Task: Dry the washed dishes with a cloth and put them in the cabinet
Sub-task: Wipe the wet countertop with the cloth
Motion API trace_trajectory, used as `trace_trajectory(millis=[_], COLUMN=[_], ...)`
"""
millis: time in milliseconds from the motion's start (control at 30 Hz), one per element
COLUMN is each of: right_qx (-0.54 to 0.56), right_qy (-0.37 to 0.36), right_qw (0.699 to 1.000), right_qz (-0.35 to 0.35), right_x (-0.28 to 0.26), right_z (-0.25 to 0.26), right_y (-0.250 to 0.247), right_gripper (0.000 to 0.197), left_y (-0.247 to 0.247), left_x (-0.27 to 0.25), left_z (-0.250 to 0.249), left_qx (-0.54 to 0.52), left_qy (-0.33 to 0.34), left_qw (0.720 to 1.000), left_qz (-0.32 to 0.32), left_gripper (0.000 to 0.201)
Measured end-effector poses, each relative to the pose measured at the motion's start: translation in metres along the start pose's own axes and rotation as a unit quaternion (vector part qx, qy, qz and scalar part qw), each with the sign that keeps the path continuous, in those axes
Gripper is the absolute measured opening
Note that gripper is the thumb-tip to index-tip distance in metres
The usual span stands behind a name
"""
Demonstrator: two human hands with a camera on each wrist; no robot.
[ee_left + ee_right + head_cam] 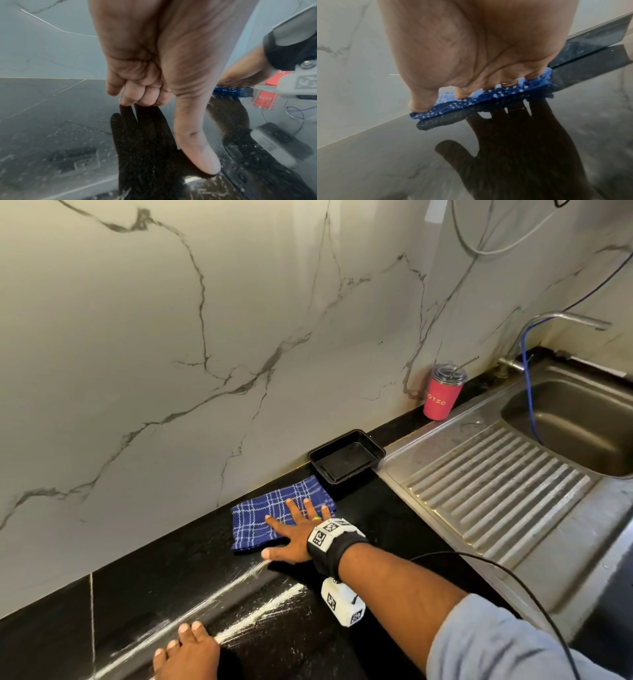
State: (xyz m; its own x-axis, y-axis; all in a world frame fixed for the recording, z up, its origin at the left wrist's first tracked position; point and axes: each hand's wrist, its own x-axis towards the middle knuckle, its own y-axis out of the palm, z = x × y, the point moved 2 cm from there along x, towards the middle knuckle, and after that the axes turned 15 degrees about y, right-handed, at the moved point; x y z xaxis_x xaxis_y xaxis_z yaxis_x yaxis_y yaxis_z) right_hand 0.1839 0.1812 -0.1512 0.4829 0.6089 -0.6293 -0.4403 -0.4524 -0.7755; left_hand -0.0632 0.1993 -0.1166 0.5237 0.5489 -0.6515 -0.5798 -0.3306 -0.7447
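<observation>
1. Head view: the right hand lies flat, fingers spread and straight, on the folded blue checked cloth, which rests on the glossy black stone counter close to the marble-patterned wall. The black rectangular plastic tray, apparently the dish to dry, sits just beyond the cloth beside the ribbed steel drainboard. A red lidded tumbler stands farther back. The left hand rests on the counter's near edge and holds nothing.

2. Left wrist view: the left fingers curl loosely, their tips touching the counter; nothing is gripped.

3. Right wrist view: the right fingers press down on the cloth without closing round it.

4. Recommended procedure: gather the cloth into a firm grasp before lifting, so that the folds stay together. Steady the tray with the left hand. Wipe the tray's inner corners, where water probably collects.
</observation>
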Motion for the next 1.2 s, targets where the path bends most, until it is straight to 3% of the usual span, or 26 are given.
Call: trace_trajectory(millis=[200, 300, 400, 500, 600, 733, 800, 867, 1000, 1100, 1200], right_qx=[-0.034, -0.047, -0.054, -0.055, -0.059, -0.079, -0.101, -0.118, -0.108, -0.029, 0.053], right_qy=[-0.018, -0.016, -0.026, -0.064, -0.112, -0.207, -0.254, -0.265, -0.168, 0.025, 0.178], right_qw=[0.999, 0.999, 0.998, 0.996, 0.991, 0.973, 0.959, 0.956, 0.978, 0.998, 0.983], right_qz=[-0.023, -0.023, 0.005, 0.019, 0.032, 0.058, 0.07, 0.05, -0.053, -0.046, -0.013], right_x=[0.029, 0.029, 0.007, -0.04, -0.107, -0.18, -0.2, -0.209, -0.181, -0.148, -0.159], right_z=[0.007, 0.01, 0.002, -0.01, -0.013, 0.015, 0.044, 0.073, 0.073, 0.001, -0.073], right_y=[-0.023, -0.022, -0.004, 0.027, 0.079, 0.147, 0.171, 0.188, 0.159, 0.117, 0.115], right_gripper=[0.086, 0.089, 0.092, 0.095, 0.097, 0.098, 0.091, 0.081, 0.065, 0.066, 0.07], left_y=[0.005, 0.008, 0.011, 0.016, 0.029, 0.055, 0.072, 0.089, 0.11, 0.122, 0.129], left_x=[0.005, 0.007, 0.004, 0.002, -0.015, -0.056, -0.077, -0.093, -0.113, -0.126, -0.132], left_z=[0.005, 0.009, 0.013, 0.019, 0.03, 0.048, 0.05, 0.05, 0.06, 0.07, 0.071], left_qx=[-0.006, -0.053, -0.091, -0.119, -0.198, -0.333, -0.332, -0.315, -0.313, -0.318, -0.326], left_qy=[0.014, 0.009, 0.029, 0.058, 0.068, 0.01, -0.019, -0.029, -0.03, -0.04, -0.027], left_qw=[0.999, 0.997, 0.995, 0.991, 0.976, 0.904, 0.893, 0.897, 0.896, 0.896, 0.897], left_qz=[0.043, 0.047, 0.037, 0.007, -0.056, -0.267, -0.304, -0.309, -0.314, -0.309, -0.299], left_gripper=[0.076, 0.091, 0.119, 0.131, 0.109, 0.044, 0.035, 0.042, 0.063, 0.065, 0.061])
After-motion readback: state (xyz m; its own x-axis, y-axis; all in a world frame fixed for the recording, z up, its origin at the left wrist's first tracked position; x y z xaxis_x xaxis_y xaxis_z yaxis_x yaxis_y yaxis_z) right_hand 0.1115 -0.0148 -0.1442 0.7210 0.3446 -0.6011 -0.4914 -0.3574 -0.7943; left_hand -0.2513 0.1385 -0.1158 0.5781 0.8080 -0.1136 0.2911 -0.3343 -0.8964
